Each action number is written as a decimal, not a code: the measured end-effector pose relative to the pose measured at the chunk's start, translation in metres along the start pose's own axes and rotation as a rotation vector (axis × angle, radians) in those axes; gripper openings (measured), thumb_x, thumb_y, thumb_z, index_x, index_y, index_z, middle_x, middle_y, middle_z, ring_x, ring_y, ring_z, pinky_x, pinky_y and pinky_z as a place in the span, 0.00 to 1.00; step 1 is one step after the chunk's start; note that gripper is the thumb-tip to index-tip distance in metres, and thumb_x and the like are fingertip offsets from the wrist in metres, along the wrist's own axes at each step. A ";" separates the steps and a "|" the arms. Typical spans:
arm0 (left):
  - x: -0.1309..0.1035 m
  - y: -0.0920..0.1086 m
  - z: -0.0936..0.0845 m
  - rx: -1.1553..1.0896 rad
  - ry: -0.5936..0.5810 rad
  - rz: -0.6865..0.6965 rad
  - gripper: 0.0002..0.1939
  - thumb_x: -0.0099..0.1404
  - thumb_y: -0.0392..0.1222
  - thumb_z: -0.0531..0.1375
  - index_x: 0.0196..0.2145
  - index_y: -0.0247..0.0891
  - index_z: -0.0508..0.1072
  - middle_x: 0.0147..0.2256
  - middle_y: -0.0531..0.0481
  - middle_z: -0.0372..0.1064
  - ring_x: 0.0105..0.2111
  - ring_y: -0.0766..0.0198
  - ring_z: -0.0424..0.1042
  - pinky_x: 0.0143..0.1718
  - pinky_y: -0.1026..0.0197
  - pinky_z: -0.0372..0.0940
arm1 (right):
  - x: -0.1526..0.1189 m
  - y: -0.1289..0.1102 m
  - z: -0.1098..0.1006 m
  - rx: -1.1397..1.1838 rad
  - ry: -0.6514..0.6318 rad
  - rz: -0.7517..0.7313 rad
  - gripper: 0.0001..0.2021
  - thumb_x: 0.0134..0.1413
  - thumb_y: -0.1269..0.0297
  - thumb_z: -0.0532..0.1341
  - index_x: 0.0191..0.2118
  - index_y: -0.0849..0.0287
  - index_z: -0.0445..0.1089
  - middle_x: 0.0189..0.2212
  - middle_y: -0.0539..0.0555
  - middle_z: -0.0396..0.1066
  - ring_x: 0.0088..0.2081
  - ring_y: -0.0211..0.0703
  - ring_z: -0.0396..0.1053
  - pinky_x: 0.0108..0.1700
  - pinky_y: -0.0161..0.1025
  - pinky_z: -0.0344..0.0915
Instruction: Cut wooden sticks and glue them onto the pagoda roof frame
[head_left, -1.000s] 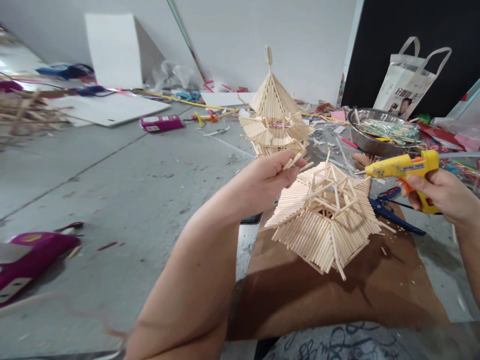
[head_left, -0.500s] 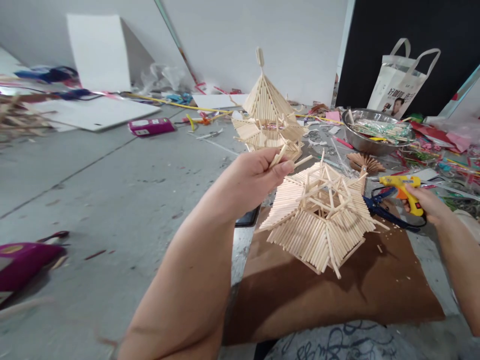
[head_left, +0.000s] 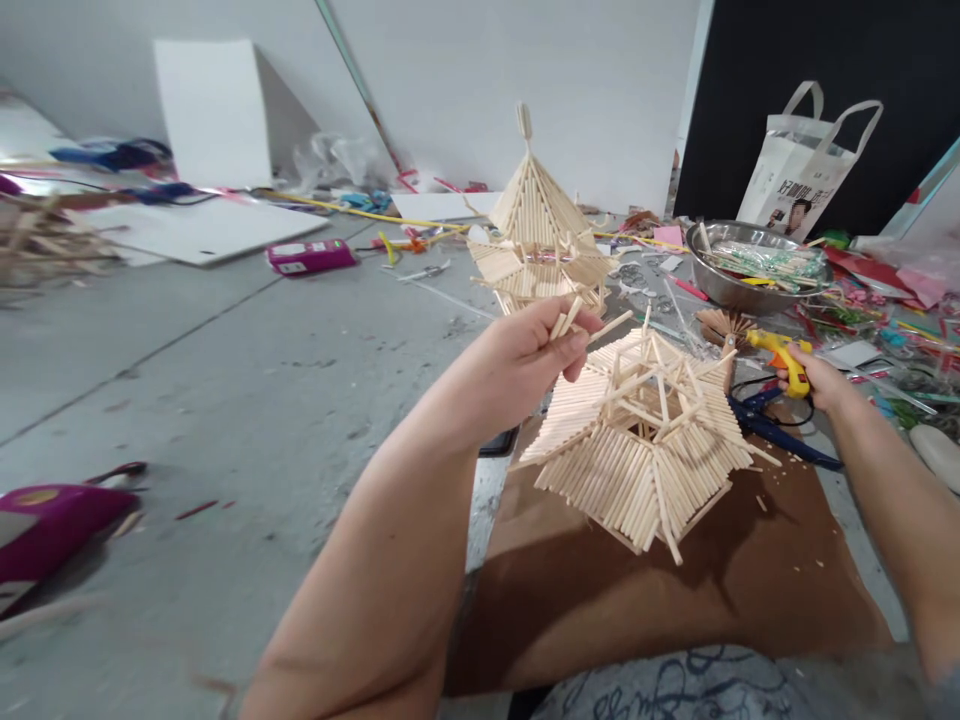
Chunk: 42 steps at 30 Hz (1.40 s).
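My left hand (head_left: 536, 350) is closed on a few short wooden sticks (head_left: 568, 318), held just above the left edge of a stick-built roof (head_left: 630, 478). That roof has sloping panels of sticks laid side by side and an open frame on top. On the right, my right hand (head_left: 823, 382) grips a yellow hot glue gun (head_left: 787, 362), its nozzle pointing left towards the roof's right corner. Below it lies a dark blue clamp-like tool (head_left: 787, 432). Behind my left hand stands a taller wooden stick pagoda (head_left: 534, 205) with a pointed top.
Brown board (head_left: 675, 620) lies under the roof. A metal bowl (head_left: 724, 285) full of wrapped sticks stands at the back right, near a white bag (head_left: 796, 175). Scraps litter the right side. Purple boxes (head_left: 311, 257) and a white board (head_left: 202, 228) are on the left.
My right hand has moved left and slightly up with the glue gun, closer to the roof. My left hand still holds the sticks and has turned slightly.
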<state>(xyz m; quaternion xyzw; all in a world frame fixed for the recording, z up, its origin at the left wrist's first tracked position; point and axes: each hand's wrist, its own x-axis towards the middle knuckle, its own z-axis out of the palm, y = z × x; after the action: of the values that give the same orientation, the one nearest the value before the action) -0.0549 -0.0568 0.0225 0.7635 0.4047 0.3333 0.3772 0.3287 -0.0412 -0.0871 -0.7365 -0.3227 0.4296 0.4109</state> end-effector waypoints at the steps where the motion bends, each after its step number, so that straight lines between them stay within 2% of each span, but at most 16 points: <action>1: 0.000 0.000 0.001 0.003 -0.003 -0.001 0.08 0.61 0.38 0.49 0.38 0.35 0.62 0.21 0.55 0.57 0.20 0.72 0.53 0.20 0.67 0.50 | 0.004 -0.002 0.002 -0.039 0.035 -0.007 0.14 0.59 0.59 0.47 0.30 0.60 0.64 0.16 0.49 0.63 0.17 0.33 0.61 0.21 0.32 0.62; 4: 0.001 0.001 0.003 0.011 -0.021 0.008 0.06 0.61 0.39 0.49 0.35 0.36 0.61 0.21 0.56 0.58 0.19 0.72 0.53 0.20 0.67 0.50 | 0.013 -0.008 0.002 -0.203 0.166 -0.023 0.13 0.54 0.58 0.53 0.26 0.61 0.64 0.17 0.53 0.65 0.21 0.39 0.65 0.24 0.36 0.63; 8: 0.002 0.001 0.005 0.010 -0.059 0.030 0.05 0.61 0.39 0.48 0.30 0.37 0.59 0.20 0.57 0.57 0.19 0.72 0.52 0.20 0.67 0.49 | 0.001 -0.031 0.000 -0.461 0.387 -0.151 0.09 0.41 0.63 0.64 0.19 0.60 0.64 0.26 0.62 0.68 0.39 0.53 0.66 0.34 0.40 0.62; 9: 0.002 0.001 0.006 0.016 -0.064 0.035 0.05 0.61 0.39 0.48 0.29 0.37 0.59 0.20 0.57 0.57 0.19 0.72 0.52 0.20 0.67 0.50 | -0.009 -0.040 0.002 -0.645 0.450 -0.344 0.08 0.42 0.63 0.63 0.21 0.60 0.66 0.29 0.62 0.69 0.41 0.54 0.66 0.35 0.42 0.62; 11: 0.002 0.003 0.007 0.017 -0.067 0.046 0.05 0.61 0.38 0.49 0.27 0.37 0.58 0.20 0.57 0.57 0.20 0.72 0.52 0.21 0.66 0.50 | -0.037 -0.062 0.015 -0.697 0.429 -0.516 0.05 0.46 0.62 0.60 0.28 0.57 0.70 0.33 0.58 0.70 0.41 0.49 0.66 0.40 0.42 0.61; 13: 0.002 0.004 0.008 -0.002 -0.070 0.053 0.05 0.61 0.38 0.49 0.27 0.37 0.57 0.20 0.57 0.57 0.20 0.72 0.53 0.22 0.66 0.51 | -0.073 -0.083 0.038 -0.598 0.191 -0.785 0.11 0.50 0.58 0.57 0.36 0.55 0.71 0.30 0.54 0.70 0.34 0.43 0.67 0.36 0.40 0.63; 14: 0.002 0.005 0.008 -0.016 -0.074 0.055 0.05 0.61 0.38 0.49 0.27 0.37 0.57 0.20 0.57 0.57 0.20 0.72 0.54 0.23 0.66 0.52 | -0.091 -0.092 0.051 -0.495 0.057 -0.879 0.12 0.50 0.56 0.57 0.37 0.55 0.71 0.29 0.52 0.70 0.30 0.40 0.67 0.33 0.39 0.63; 15: 0.001 0.006 0.009 -0.030 -0.078 0.057 0.05 0.61 0.38 0.49 0.27 0.37 0.57 0.20 0.57 0.57 0.20 0.72 0.54 0.23 0.66 0.52 | -0.107 -0.100 0.064 -0.425 -0.075 -0.947 0.12 0.50 0.55 0.57 0.36 0.55 0.72 0.29 0.51 0.70 0.28 0.38 0.66 0.31 0.38 0.63; 17: 0.000 0.008 0.009 -0.054 -0.086 0.065 0.05 0.61 0.38 0.49 0.27 0.38 0.57 0.20 0.56 0.56 0.21 0.71 0.56 0.24 0.66 0.53 | -0.134 -0.112 0.087 -0.391 -0.238 -1.021 0.11 0.49 0.56 0.58 0.35 0.55 0.72 0.29 0.50 0.70 0.28 0.36 0.66 0.30 0.37 0.63; 18: -0.001 0.009 0.010 -0.065 -0.090 0.074 0.05 0.61 0.38 0.50 0.27 0.38 0.57 0.20 0.56 0.56 0.21 0.71 0.56 0.24 0.66 0.54 | -0.142 -0.116 0.097 -0.402 -0.316 -1.022 0.10 0.49 0.57 0.58 0.35 0.55 0.72 0.28 0.49 0.69 0.28 0.36 0.65 0.29 0.36 0.62; 20: -0.002 0.009 0.010 -0.089 -0.095 0.103 0.05 0.60 0.38 0.50 0.28 0.37 0.58 0.20 0.56 0.55 0.22 0.71 0.57 0.25 0.66 0.55 | -0.150 -0.120 0.108 -0.375 -0.381 -0.992 0.09 0.48 0.58 0.59 0.33 0.56 0.72 0.24 0.48 0.68 0.25 0.34 0.64 0.27 0.35 0.61; 24: -0.002 0.008 0.012 -0.096 -0.094 0.150 0.05 0.60 0.39 0.50 0.27 0.37 0.58 0.20 0.56 0.56 0.22 0.71 0.57 0.25 0.66 0.55 | -0.147 -0.123 0.113 -0.355 -0.413 -0.894 0.07 0.46 0.60 0.61 0.30 0.58 0.70 0.20 0.47 0.65 0.21 0.32 0.60 0.23 0.33 0.58; 29: -0.003 0.005 0.014 -0.046 -0.093 0.236 0.07 0.61 0.40 0.50 0.27 0.36 0.59 0.21 0.55 0.57 0.22 0.71 0.57 0.25 0.66 0.55 | -0.144 -0.122 0.109 -0.290 -0.443 -0.897 0.08 0.44 0.61 0.64 0.28 0.60 0.70 0.19 0.46 0.63 0.20 0.30 0.57 0.21 0.32 0.55; 34: -0.005 0.007 0.011 0.063 -0.002 0.182 0.10 0.62 0.44 0.49 0.27 0.36 0.61 0.19 0.57 0.49 0.21 0.71 0.51 0.22 0.66 0.51 | -0.131 -0.111 0.093 -0.203 -0.441 -0.807 0.09 0.44 0.58 0.64 0.28 0.59 0.69 0.17 0.46 0.62 0.17 0.29 0.56 0.18 0.32 0.54; 38: -0.002 0.006 0.006 0.143 -0.003 0.149 0.12 0.63 0.45 0.48 0.26 0.37 0.60 0.20 0.56 0.48 0.22 0.71 0.50 0.22 0.66 0.50 | -0.108 -0.097 0.079 -0.145 -0.420 -0.726 0.10 0.44 0.57 0.64 0.28 0.59 0.68 0.17 0.47 0.65 0.18 0.31 0.61 0.20 0.32 0.60; 42: 0.001 0.003 0.006 0.208 0.003 0.145 0.12 0.62 0.44 0.48 0.24 0.36 0.58 0.21 0.56 0.49 0.22 0.71 0.51 0.23 0.67 0.50 | -0.093 -0.087 0.077 -0.138 -0.423 -0.688 0.10 0.43 0.58 0.64 0.28 0.59 0.67 0.19 0.49 0.67 0.22 0.34 0.65 0.23 0.33 0.64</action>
<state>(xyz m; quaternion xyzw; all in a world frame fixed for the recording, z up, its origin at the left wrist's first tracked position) -0.0485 -0.0592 0.0221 0.8253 0.3811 0.3171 0.2703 0.2093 -0.0537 0.0015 -0.5069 -0.6557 0.3863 0.4048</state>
